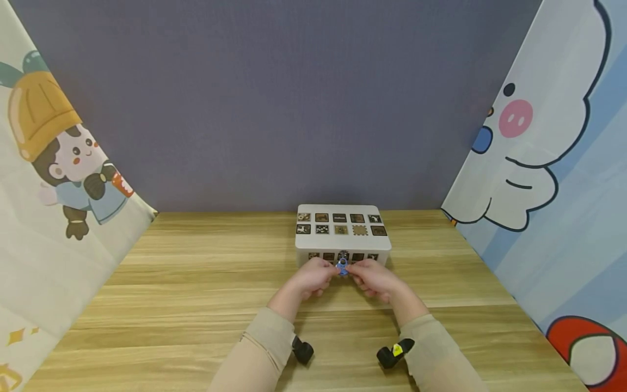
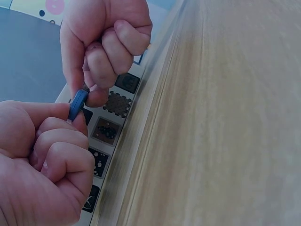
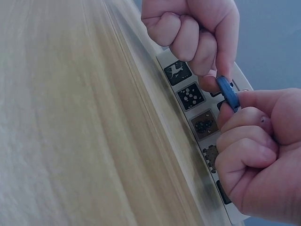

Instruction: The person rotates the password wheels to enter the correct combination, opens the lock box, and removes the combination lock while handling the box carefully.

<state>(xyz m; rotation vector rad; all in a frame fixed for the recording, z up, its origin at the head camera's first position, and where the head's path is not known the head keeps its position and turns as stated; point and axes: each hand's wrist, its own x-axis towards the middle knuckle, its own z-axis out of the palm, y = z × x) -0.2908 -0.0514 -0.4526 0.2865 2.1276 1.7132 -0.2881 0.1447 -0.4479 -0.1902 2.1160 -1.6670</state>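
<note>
A small blue padlock (image 1: 342, 268) is at the front of a white box (image 1: 338, 239), right by its metal clasp (image 1: 344, 254). My left hand (image 1: 315, 275) pinches one side of the padlock between thumb and forefinger. From the opposite side, my right hand (image 1: 376, 277) pinches it in the same way. In the left wrist view the padlock's blue body (image 2: 78, 104) shows edge-on between both sets of fingertips. The right wrist view has that blue edge (image 3: 227, 93) too. Fingers hide whether the shackle is locked. Dark picture squares cover the box's lid and front.
The box stands on a wood-grain table (image 1: 206, 272), near a grey back panel (image 1: 294, 109). Cartoon-printed sheets rise on the left (image 1: 29, 261) and right (image 1: 563, 245). A black strap-mounted device (image 1: 302, 351) sits at each wrist.
</note>
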